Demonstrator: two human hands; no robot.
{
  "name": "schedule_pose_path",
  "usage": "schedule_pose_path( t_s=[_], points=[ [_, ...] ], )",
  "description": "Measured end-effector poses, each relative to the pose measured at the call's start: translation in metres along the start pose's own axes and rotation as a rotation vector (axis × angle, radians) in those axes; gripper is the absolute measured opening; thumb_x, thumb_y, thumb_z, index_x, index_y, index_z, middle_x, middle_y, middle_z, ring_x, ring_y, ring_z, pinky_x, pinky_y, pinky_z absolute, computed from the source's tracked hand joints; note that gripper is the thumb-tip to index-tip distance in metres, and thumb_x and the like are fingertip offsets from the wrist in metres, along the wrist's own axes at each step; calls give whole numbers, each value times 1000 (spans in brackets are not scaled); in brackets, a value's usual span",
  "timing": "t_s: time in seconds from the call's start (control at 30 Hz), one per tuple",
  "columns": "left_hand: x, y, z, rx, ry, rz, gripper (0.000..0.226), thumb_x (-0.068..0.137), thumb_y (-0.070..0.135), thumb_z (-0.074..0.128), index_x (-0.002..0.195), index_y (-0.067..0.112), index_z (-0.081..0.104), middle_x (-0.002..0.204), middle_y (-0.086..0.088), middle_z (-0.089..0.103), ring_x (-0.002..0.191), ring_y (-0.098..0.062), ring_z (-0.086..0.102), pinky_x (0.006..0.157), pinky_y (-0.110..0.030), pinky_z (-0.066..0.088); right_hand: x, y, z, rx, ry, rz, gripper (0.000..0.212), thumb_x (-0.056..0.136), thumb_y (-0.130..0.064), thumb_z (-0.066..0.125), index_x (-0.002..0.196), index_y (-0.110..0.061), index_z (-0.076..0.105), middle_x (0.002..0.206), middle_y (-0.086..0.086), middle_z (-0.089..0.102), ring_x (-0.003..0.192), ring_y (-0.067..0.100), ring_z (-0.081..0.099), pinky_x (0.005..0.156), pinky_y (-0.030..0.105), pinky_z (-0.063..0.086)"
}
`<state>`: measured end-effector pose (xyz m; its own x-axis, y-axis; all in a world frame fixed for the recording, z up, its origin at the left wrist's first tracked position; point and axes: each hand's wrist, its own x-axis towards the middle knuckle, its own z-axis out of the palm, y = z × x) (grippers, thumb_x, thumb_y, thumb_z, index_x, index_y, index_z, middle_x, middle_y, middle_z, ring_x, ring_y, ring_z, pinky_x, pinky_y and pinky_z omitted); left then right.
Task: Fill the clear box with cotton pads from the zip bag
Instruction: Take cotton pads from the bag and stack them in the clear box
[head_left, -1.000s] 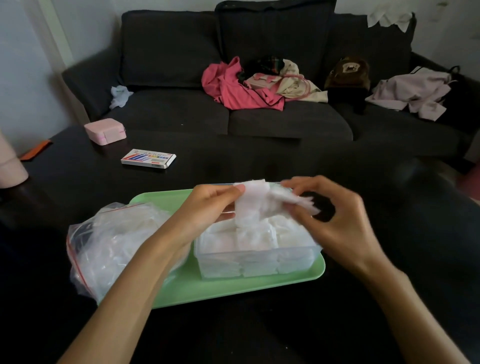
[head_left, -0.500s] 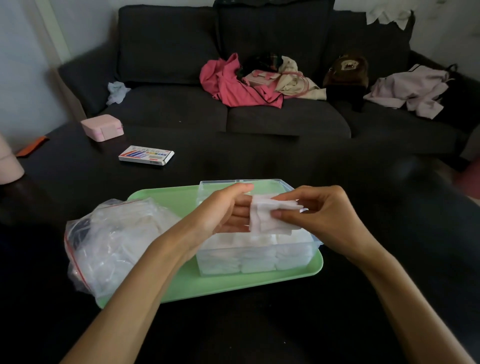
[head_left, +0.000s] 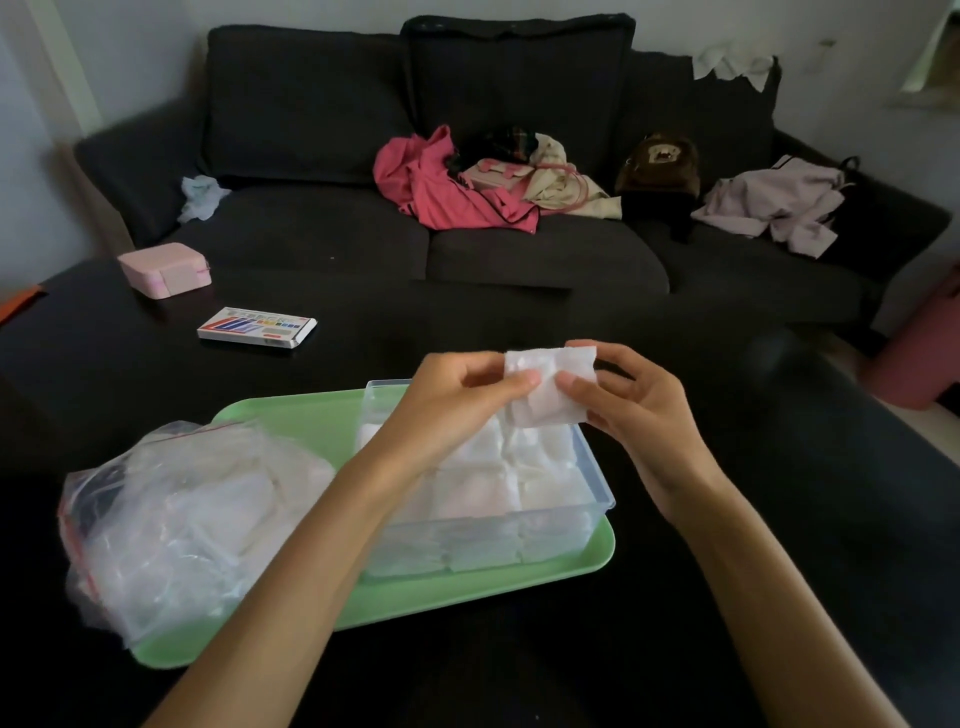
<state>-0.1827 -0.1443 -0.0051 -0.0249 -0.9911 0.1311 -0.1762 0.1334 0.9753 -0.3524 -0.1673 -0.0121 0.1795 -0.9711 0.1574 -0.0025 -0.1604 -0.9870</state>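
A clear box (head_left: 597, 493) stands on a green tray (head_left: 467, 597), packed with rows of white cotton pads (head_left: 498, 478). Above its far right part I hold one square cotton pad (head_left: 550, 389) upright. My left hand (head_left: 457, 400) pinches the pad's left side and my right hand (head_left: 628, 400) pinches its right side, thumbs facing me. A crumpled zip bag (head_left: 182, 525) with a red seal lies on the tray's left end, holding more pads.
The tray sits on a dark table (head_left: 519, 675). A pink case (head_left: 163, 270) and a small colourful carton (head_left: 257, 327) lie at the far left. A dark sofa (head_left: 519, 249) with clothes and a brown bag stands behind.
The crumpled pad has been spread flat between both hands and raised slightly above the box's far right corner. The box and bag have stayed put.
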Motion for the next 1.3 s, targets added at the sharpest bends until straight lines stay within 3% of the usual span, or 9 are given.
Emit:
schedule_pose_path(
  t_s=[0.1, 0.23, 0.4, 0.5, 0.6, 0.77, 0.97, 1.17, 1.3],
  points=[
    [14, -8, 4, 89, 66, 50, 7, 80, 29, 72, 84, 34, 68, 78, 14, 71, 76, 3, 67, 61, -7, 49, 6, 6, -6, -119, 135, -60, 28, 82, -15, 70, 104, -28, 59, 82, -7, 73, 77, 6, 71, 59, 16, 54],
    [25, -26, 10, 357, 158, -86, 25, 77, 42, 73, 85, 34, 50, 82, 16, 68, 84, -7, 64, 75, -30, 50, 10, 17, 0, -490, 286, 8, 31, 81, -17, 72, 99, -27, 48, 70, -8, 68, 65, 1, 67, 56, 15, 54],
    [29, -41, 21, 725, 217, -64, 21, 78, 46, 69, 79, 30, 55, 76, 16, 65, 79, -9, 60, 55, -21, 33, 9, 30, 9, -1037, 223, -153, 5, 87, -20, 60, 89, -24, 58, 78, -7, 65, 85, 14, 59, 79, 30, 45],
    [28, -40, 24, 806, 233, -1, 13, 81, 43, 67, 83, 30, 62, 78, 13, 66, 79, -10, 61, 54, -20, 33, 9, 32, 10, -1243, 197, -224, 21, 86, -23, 61, 107, -28, 62, 91, -9, 64, 100, 13, 44, 82, 26, 29],
    [27, -40, 26, 897, 264, 72, 9, 86, 38, 64, 88, 30, 68, 87, 10, 70, 84, -12, 60, 61, -24, 37, 11, 33, 7, -1419, 151, -204, 36, 81, -28, 67, 116, -36, 61, 98, -9, 42, 100, 14, 37, 82, 25, 28],
    [25, -42, 27, 1100, 232, 204, 21, 86, 40, 63, 102, 30, 73, 102, 5, 59, 96, -15, 44, 73, -26, 29, 13, 36, 4, -1420, 80, -65, 37, 83, -33, 65, 119, -41, 59, 103, -8, 34, 106, 16, 35, 81, 25, 25],
    [24, -44, 24, 1118, 76, 134, 29, 86, 48, 61, 109, 33, 70, 110, 4, 56, 102, -16, 44, 76, -26, 30, 11, 38, 4, -1431, 29, 2, 38, 86, -37, 63, 122, -41, 57, 123, -3, 43, 115, 19, 35, 91, 30, 31],
    [21, -45, 24, 1141, 45, 119, 31, 86, 46, 61, 112, 31, 69, 116, 2, 53, 110, -18, 43, 87, -30, 36, 9, 37, 3, -1389, 119, -140, 32, 77, -33, 73, 107, -40, 64, 138, -4, 37, 130, 20, 28, 101, 34, 29],
    [20, -47, 25, 1115, 49, 131, 31, 90, 42, 58, 116, 29, 67, 116, 0, 51, 110, -19, 42, 86, -29, 35, 10, 42, 1, -1311, -6, 86, 33, 83, -33, 67, 114, -42, 60, 149, -1, 29, 140, 24, 17, 109, 44, 25]
  ],
)
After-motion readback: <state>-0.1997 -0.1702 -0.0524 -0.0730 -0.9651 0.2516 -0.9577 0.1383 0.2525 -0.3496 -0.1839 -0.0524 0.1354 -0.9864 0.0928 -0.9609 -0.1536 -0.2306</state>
